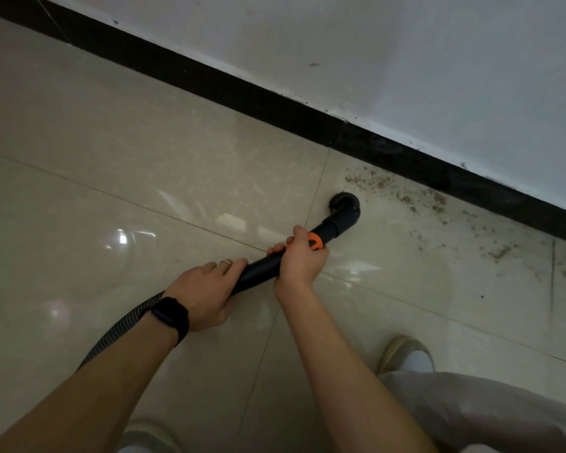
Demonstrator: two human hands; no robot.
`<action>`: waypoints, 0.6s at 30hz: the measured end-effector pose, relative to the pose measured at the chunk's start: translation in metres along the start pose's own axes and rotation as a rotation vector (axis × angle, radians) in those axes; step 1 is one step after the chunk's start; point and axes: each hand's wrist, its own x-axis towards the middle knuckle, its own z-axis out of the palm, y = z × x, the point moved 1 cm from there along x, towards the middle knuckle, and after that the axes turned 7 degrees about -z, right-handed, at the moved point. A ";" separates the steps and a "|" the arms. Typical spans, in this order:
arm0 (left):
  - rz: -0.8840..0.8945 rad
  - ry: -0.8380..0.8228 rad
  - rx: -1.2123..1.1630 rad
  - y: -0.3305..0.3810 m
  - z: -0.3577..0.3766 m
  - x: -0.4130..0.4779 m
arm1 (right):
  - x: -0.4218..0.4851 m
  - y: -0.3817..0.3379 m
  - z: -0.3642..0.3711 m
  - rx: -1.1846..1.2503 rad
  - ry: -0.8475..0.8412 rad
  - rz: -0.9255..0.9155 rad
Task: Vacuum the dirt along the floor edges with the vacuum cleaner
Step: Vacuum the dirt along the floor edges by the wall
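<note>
The left hand (pixel 206 294), fingers wrapped, grips the rear of the black vacuum tube (pixel 262 269). The right hand (pixel 299 261) clenches it by the orange collar (pixel 316 240). At 1 o'clock from the hands, the brush head (pixel 343 204) rests on the floor (pixel 111 158). Dirt (pixel 406 199) lies at its 2 o'clock, along the black baseboard (pixel 242 93).

Both hands (pixel 206 294) (pixel 303 258) grip the vacuum wand (pixel 262 268), brush nozzle (pixel 343 206) beside dirt (pixel 406 197).
</note>
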 end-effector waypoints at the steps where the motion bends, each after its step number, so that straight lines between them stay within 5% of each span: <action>1: -0.007 0.003 0.001 0.001 0.000 0.002 | 0.002 -0.001 0.002 -0.001 -0.007 -0.002; 18: -0.075 0.028 0.007 0.019 -0.015 0.043 | 0.041 -0.027 0.021 0.001 -0.063 -0.004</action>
